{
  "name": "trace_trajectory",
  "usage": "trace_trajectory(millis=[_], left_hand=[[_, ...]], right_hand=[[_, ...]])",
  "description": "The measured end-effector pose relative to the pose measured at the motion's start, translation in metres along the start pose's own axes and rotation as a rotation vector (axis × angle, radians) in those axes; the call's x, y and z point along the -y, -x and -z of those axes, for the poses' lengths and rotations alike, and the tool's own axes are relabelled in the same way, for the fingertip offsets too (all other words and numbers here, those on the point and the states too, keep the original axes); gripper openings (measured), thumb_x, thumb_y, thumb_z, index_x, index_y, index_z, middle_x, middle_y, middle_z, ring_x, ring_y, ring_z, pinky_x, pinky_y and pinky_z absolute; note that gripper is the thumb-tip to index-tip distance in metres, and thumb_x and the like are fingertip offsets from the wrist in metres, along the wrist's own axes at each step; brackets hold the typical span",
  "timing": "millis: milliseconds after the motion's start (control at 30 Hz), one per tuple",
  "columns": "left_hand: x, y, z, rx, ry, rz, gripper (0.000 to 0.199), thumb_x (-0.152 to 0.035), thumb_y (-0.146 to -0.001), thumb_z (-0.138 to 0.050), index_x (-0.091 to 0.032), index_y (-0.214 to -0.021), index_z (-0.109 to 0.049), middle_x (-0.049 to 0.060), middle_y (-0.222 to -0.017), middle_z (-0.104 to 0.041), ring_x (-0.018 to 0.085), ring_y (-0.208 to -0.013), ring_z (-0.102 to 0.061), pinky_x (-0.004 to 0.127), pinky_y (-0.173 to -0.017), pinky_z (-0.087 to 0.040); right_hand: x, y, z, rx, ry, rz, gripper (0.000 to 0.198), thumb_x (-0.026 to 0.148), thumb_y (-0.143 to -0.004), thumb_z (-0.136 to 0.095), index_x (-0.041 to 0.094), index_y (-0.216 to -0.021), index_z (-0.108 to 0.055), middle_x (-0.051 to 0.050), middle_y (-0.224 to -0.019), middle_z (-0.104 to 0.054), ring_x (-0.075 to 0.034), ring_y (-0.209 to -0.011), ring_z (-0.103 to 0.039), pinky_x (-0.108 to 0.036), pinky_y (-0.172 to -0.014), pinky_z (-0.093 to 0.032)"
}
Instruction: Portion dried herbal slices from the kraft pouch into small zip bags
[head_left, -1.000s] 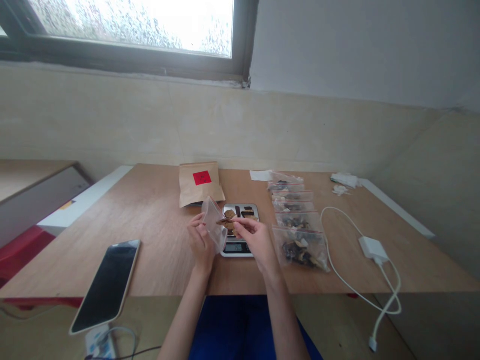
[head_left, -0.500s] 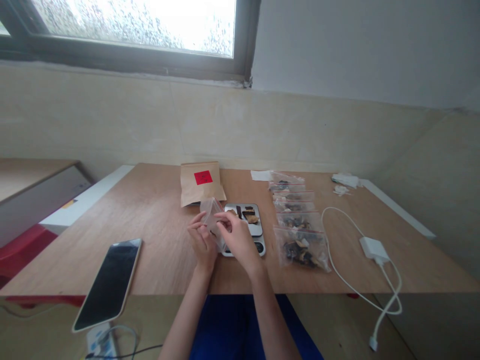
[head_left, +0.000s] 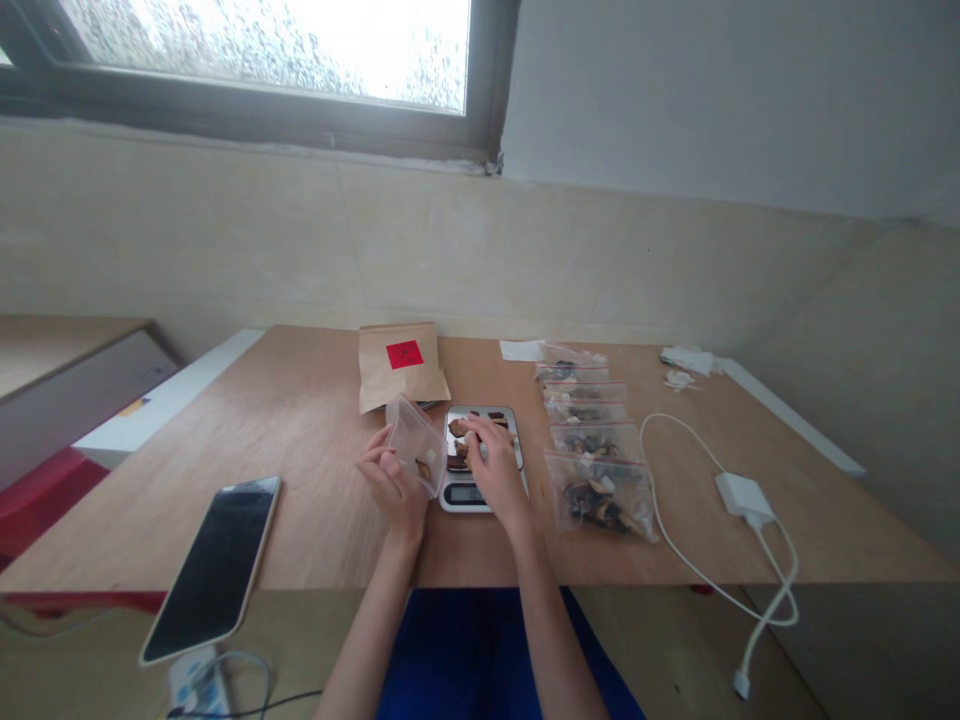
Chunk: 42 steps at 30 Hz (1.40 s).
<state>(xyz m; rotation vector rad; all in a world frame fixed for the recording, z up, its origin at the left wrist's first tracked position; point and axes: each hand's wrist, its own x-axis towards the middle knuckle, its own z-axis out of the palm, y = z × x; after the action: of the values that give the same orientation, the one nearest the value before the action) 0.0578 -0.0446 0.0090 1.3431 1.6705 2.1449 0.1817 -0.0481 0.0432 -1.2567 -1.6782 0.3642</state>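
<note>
My left hand [head_left: 394,490] grips a small clear zip bag [head_left: 416,440] by its left side, tilted with its mouth up. One brown dried slice [head_left: 423,469] lies low inside it. Beside the bag stands a kitchen scale [head_left: 454,500] with a silver plate and a dark display. Several dried brown slices [head_left: 457,428], perhaps mushroom, lie on the plate. My right hand [head_left: 493,470] is over the plate, its thumb and fingers bent together at a dried slice [head_left: 460,450]. The fingertips partly hide the slices.
A brown paper pouch [head_left: 375,370] with a red label stands behind. Several filled zip bags [head_left: 604,500] overlap in a row on the right. A white charger [head_left: 742,495] with its cable lies farther right; a tablet [head_left: 214,570] overhangs the front edge at left.
My right hand has moved right, from the bag's mouth to the slices on the scale. My left hand and the bag have shifted slightly left, uncovering the scale's display.
</note>
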Motion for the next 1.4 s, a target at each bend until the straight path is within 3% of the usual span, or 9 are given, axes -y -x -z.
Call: trace_trajectory(millis=[200, 300, 700, 900, 1167, 1400], left_hand=[[-0.001, 0.000, -0.001, -0.027, -0.008, 0.024, 0.016, -0.032, -0.090, -0.029, -0.020, -0.084, -0.037, 0.014, -0.107, -0.057, 0.019, -0.097, -0.057, 0.036, -0.086, -0.041], [0.000, 0.000, 0.000, -0.018, -0.002, 0.023, 0.015, -0.032, -0.090, -0.029, -0.020, -0.085, -0.038, 0.014, -0.107, -0.057, 0.019, -0.098, -0.056, 0.036, -0.086, -0.041], [0.001, 0.000, -0.001, 0.006, 0.001, 0.041, 0.015, -0.031, -0.089, -0.029, -0.020, -0.087, -0.039, 0.016, -0.109, -0.057, 0.020, -0.101, -0.056, 0.037, -0.089, -0.040], [0.002, 0.000, 0.000, 0.030, -0.010, 0.052, 0.016, -0.031, -0.090, -0.029, -0.019, -0.088, -0.039, 0.016, -0.110, -0.058, 0.020, -0.102, -0.056, 0.035, -0.087, -0.041], [0.003, 0.000, 0.000, 0.058, -0.042, 0.056, 0.016, -0.031, -0.090, -0.029, -0.019, -0.089, -0.040, 0.015, -0.113, -0.058, 0.020, -0.103, -0.057, 0.034, -0.085, -0.042], [0.003, 0.000, 0.000, 0.058, -0.050, 0.052, 0.018, -0.032, -0.090, -0.028, -0.019, -0.089, -0.040, 0.015, -0.109, -0.059, 0.020, -0.100, -0.058, 0.034, -0.082, -0.043]], right_hand=[[-0.012, 0.001, -0.018, 0.176, 0.224, 0.063, 0.036, 0.023, -0.087, -0.045, 0.015, -0.121, -0.052, -0.013, -0.132, -0.048, -0.026, -0.127, -0.037, -0.046, -0.104, -0.033], [-0.012, -0.003, -0.022, 0.215, 0.342, 0.078, 0.039, 0.025, -0.086, -0.048, 0.013, -0.123, -0.050, -0.015, -0.133, -0.046, -0.028, -0.126, -0.036, -0.047, -0.103, -0.034], [-0.003, -0.013, -0.022, 0.284, 0.645, 0.054, 0.018, 0.030, -0.088, -0.048, 0.018, -0.097, -0.058, -0.009, -0.099, -0.059, -0.024, -0.094, -0.051, -0.036, -0.078, -0.043], [-0.001, -0.014, -0.024, 0.258, 0.750, 0.061, 0.023, 0.028, -0.093, -0.039, 0.017, -0.090, -0.058, -0.008, -0.092, -0.061, -0.023, -0.090, -0.052, -0.035, -0.075, -0.042], [-0.005, -0.020, -0.025, 0.237, 0.652, 0.091, 0.025, 0.031, -0.092, -0.041, 0.016, -0.084, -0.060, -0.010, -0.087, -0.060, -0.023, -0.089, -0.052, -0.034, -0.076, -0.042], [-0.011, -0.032, -0.029, 0.090, 0.433, 0.051, 0.027, 0.034, -0.092, -0.042, 0.019, -0.076, -0.058, -0.006, -0.081, -0.060, -0.021, -0.084, -0.052, -0.032, -0.078, -0.041]])
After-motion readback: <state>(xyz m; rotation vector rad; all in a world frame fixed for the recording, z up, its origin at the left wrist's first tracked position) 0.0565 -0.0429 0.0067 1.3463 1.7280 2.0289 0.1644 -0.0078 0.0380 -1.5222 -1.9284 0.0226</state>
